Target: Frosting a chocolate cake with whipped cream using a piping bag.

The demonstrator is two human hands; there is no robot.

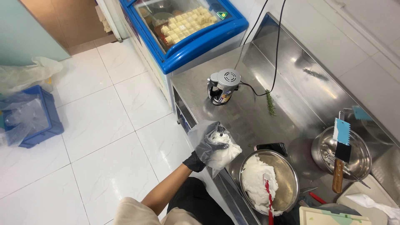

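My gloved left hand grips the piping bag, partly filled with cream, just left of the steel mixing bowl; much cream remains there. Right hand unseen.

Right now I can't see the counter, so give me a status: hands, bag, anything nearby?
Left hand, black-gloved, grips clear plastic piping bag part-filled with white cream. Right hand out of view. Steel bowl of cream with red-handled spatula sits beside it.
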